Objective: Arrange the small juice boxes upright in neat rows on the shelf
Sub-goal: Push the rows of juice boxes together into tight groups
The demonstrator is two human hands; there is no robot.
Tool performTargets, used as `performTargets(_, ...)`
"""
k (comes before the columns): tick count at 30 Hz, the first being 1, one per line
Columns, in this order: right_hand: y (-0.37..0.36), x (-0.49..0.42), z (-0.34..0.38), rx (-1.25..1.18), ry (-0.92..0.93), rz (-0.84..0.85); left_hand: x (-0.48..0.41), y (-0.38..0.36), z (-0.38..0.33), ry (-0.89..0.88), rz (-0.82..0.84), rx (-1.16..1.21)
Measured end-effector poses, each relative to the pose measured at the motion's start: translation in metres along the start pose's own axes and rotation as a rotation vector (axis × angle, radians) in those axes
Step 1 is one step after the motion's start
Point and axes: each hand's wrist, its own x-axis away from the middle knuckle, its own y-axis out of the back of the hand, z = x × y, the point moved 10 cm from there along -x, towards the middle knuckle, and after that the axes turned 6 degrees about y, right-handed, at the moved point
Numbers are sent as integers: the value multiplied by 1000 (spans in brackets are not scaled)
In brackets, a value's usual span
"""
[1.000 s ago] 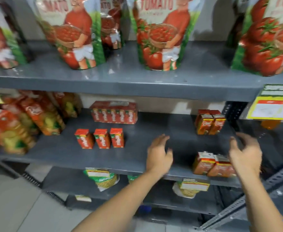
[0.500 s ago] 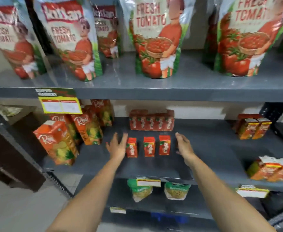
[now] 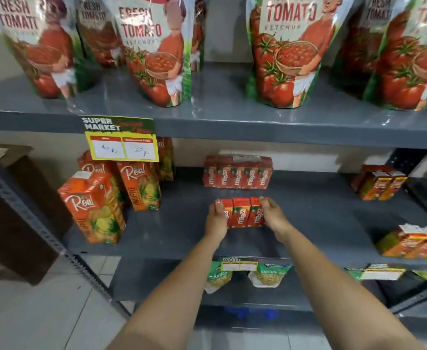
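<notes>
On the grey shelf [image 3: 308,218], left hand [image 3: 216,219] and right hand [image 3: 274,217] fingers clamp three juice boxes [image 3: 241,213], hiding the outer sides

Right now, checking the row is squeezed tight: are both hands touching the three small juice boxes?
Touching. The head view shows the left hand pressed against the left box and the right hand against the right, squeezing the three juice boxes together.

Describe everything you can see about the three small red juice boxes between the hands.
The three small juice boxes are red cartons with white sideways lettering and a green patch near the top. They stand upright, pressed side by side in one row on the grey middle shelf, in front of a wrapped multipack of the same cartons. The left hand presses the left carton and the right hand the right one, fingers over the top edges.
</notes>
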Motion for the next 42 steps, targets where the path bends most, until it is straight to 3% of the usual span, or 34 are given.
performTargets(25,-6,38,-8,106,63,151,34,7,16,60,54,-48)
performTargets(42,-8,69,-10,56,55,96,59,14,24,63,-5,15)
